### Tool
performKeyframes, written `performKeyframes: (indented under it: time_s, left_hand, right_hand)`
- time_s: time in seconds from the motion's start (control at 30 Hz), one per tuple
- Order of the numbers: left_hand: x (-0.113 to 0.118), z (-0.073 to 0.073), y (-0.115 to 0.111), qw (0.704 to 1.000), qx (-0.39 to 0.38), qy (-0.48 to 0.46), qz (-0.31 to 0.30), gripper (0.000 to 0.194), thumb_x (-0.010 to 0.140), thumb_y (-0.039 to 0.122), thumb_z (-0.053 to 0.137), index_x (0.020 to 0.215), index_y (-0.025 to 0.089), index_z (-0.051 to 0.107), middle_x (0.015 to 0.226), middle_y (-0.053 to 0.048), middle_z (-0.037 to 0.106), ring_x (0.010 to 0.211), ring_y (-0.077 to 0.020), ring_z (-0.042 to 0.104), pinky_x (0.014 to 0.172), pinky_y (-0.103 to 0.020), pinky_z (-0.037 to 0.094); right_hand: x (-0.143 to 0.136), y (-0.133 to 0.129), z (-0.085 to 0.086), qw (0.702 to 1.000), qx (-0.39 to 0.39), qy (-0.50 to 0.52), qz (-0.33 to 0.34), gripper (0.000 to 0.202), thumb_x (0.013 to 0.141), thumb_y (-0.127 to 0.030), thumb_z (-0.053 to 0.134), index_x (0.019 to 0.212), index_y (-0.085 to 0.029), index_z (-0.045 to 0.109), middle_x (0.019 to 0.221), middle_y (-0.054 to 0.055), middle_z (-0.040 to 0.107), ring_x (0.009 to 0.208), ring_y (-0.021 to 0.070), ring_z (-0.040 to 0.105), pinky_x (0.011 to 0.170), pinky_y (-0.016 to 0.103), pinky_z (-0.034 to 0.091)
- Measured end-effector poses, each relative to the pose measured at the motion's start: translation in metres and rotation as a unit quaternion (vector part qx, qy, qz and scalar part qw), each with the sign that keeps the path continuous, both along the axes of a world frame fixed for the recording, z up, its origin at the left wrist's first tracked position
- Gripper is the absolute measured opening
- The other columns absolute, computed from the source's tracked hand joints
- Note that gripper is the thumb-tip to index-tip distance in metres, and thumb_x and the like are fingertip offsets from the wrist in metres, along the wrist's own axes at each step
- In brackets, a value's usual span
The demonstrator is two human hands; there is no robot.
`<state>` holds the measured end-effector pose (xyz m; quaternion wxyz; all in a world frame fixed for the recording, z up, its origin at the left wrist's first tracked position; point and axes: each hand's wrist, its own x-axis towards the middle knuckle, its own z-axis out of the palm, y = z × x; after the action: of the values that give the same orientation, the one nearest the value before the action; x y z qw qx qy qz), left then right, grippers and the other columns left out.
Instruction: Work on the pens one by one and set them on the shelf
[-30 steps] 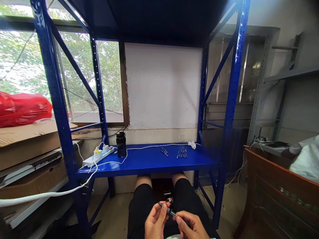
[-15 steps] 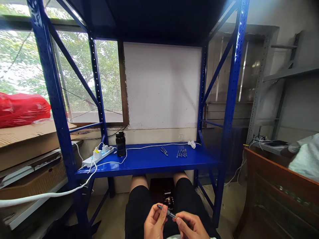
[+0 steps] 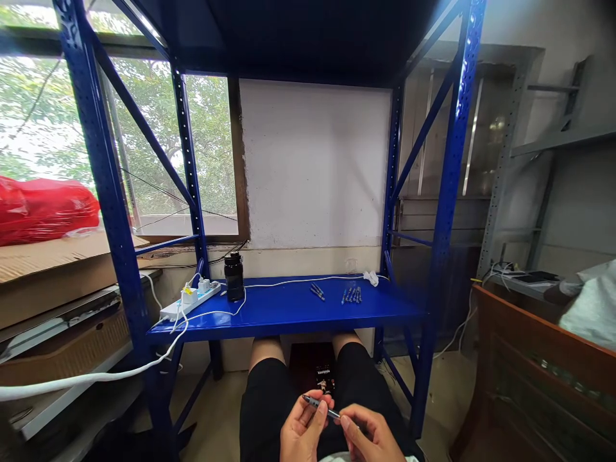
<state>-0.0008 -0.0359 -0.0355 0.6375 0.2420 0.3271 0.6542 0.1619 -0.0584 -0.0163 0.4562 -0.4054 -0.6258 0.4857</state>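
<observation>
A dark pen (image 3: 312,401) with a grey, lighter lower part lies slanted between my hands, above my lap. My left hand (image 3: 304,428) pinches its barrel between thumb and fingers. The fingertips of my right hand (image 3: 368,433) are closed at the pen's lower right end; any small part in them is too small to tell. On the blue shelf (image 3: 279,314) lie a small group of pens (image 3: 317,292) near the middle and a row of several pens (image 3: 351,295) to its right.
A black bottle (image 3: 234,277) and a white power strip (image 3: 192,300) with cables stand on the shelf's left part. A crumpled white thing (image 3: 371,278) lies at the back right. Blue posts frame both sides; a wooden chair (image 3: 543,333) is at the right.
My left thumb has shifted down along the pen, so more of its dark upper end shows. My right hand has hardly moved.
</observation>
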Motion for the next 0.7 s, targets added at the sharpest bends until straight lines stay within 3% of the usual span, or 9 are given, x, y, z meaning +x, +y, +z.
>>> performKeyframes:
  time_s: [0.33,0.57,0.7]
  left_hand:
    - [0.008,0.022,-0.014,0.998,0.006,0.044,0.052,0.054,0.046,0.049,0.107,0.08,0.018,0.078,0.083,-0.013,0.083,0.08,-0.0287,0.08,0.065,-0.029,0.059]
    - [0.004,0.014,-0.006,1.0,0.012,0.024,0.006,0.055,0.046,0.044,0.108,0.083,0.016,0.08,0.084,-0.013,0.082,0.084,-0.0294,0.08,0.076,-0.033,0.063]
    - [0.008,0.016,-0.007,0.999,0.023,0.034,0.025,0.055,0.047,0.047,0.108,0.082,0.015,0.079,0.081,-0.012,0.081,0.08,-0.0275,0.079,0.075,-0.032,0.062]
  right_hand:
    - [0.002,-0.002,-0.002,0.999,-0.014,0.026,0.012,0.061,0.09,-0.079,0.066,0.099,-0.019,0.066,0.078,0.002,0.067,0.046,0.0061,0.038,0.047,0.021,0.033]
    - [-0.001,-0.008,0.013,0.998,0.011,-0.049,0.034,0.073,0.096,-0.086,0.046,0.092,-0.017,0.069,0.059,-0.004,0.05,0.053,0.0118,0.042,0.056,0.024,0.036]
    - [0.002,-0.007,0.011,0.997,0.025,-0.059,0.042,0.074,0.097,-0.086,0.04,0.089,-0.018,0.067,0.06,-0.001,0.054,0.055,0.0134,0.044,0.059,0.026,0.038]
